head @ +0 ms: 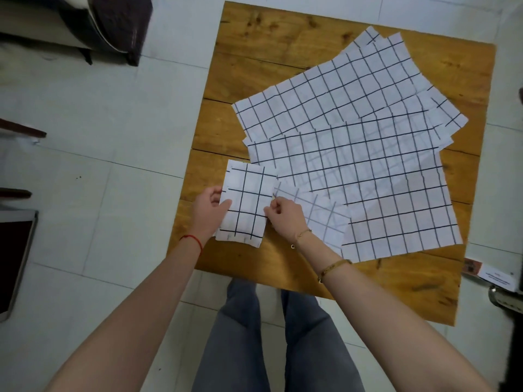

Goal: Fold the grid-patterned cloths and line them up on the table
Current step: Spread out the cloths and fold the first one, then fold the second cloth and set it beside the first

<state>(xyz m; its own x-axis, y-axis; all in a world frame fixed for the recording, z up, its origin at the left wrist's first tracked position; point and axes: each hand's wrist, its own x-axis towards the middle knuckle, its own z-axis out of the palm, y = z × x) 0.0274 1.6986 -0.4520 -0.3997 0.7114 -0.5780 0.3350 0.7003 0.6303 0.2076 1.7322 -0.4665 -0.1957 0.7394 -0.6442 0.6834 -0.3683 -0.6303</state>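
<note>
Left hand (210, 209) and right hand (283, 215) each pinch a side edge of folded cloth (245, 203) to square it, at bench (254, 52) near-left corner; unfolded cloths (353, 154) lie fanned just right of it.

table (254, 52): wood, planked and knotted, with an amber, faintly glossy finish; dark seams are seen between the boards.
folded cloth (246, 202): thin white fabric printed with dark grid lines, matt, pressed flat with crisp edges.
unfolded cloths (368, 171): the same matt white fabric; lower layers' grid is seen faintly through the top sheet, and light creases are shown.
floor (99, 123): pale tiles, smooth, with a dull sheen.
trousers (240, 335): grey woven cloth, matt.
left wrist cord (195, 239): red thread.
right wrist bracelets (334, 264): gold-coloured, shiny, metal by appearance.
</note>
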